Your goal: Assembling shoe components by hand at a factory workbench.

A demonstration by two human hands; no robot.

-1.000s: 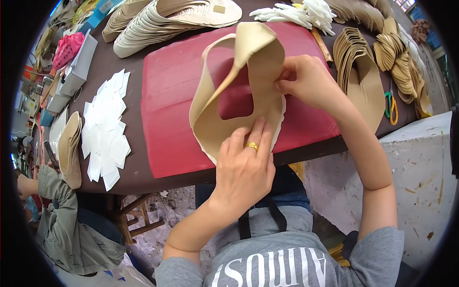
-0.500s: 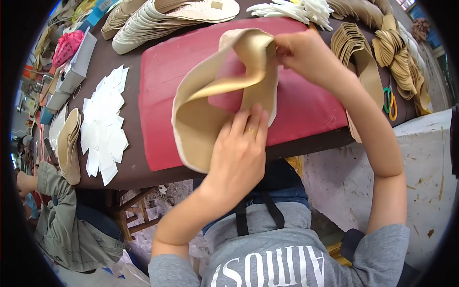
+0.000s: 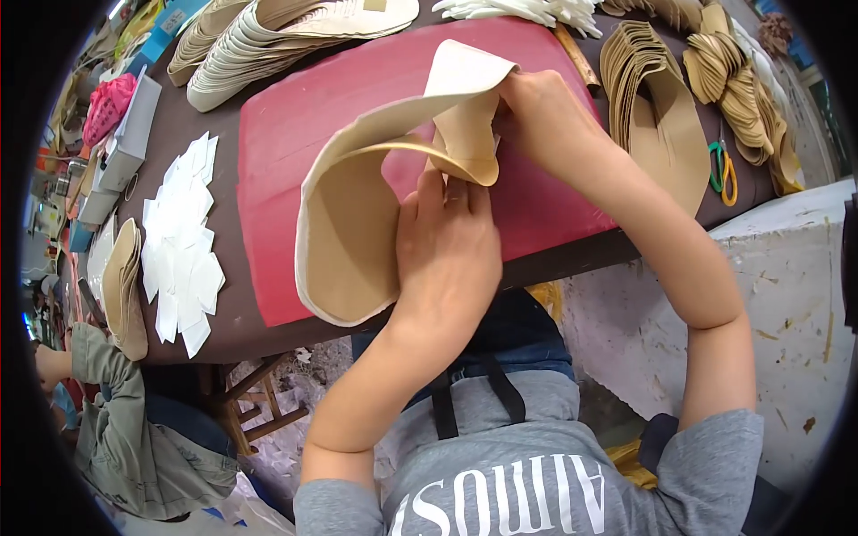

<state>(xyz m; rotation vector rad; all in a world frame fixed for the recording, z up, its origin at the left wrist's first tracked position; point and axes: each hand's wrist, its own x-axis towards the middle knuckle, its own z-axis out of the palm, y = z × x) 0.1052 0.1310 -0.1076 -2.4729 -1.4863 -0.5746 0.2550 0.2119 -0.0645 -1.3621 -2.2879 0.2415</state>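
A tan leather shoe upper [image 3: 344, 241], pale along its outer face and edge, stands curled in a loop over the red mat [image 3: 277, 179]. My right hand [image 3: 545, 112] is closed on its far right end, fingers pinching the folded part. From below, my left hand [image 3: 451, 241] reaches into the lower right of the loop. Its fingers are bent around the inner fold, and the fingertips are partly hidden behind the leather.
White paper-like pieces [image 3: 183, 250] lie spread left of the mat. Stacked uppers stand at the back [image 3: 268, 54] and at the right [image 3: 648, 116], near green-and-orange scissors [image 3: 724, 174]. A wooden stick [image 3: 576, 55] lies behind my right hand. Another person's sleeve [image 3: 112, 384] shows at lower left.
The upper's right end has folded inward and its pale outer face now shows at the top. My left hand has moved up into the fold. The view has shifted slightly.
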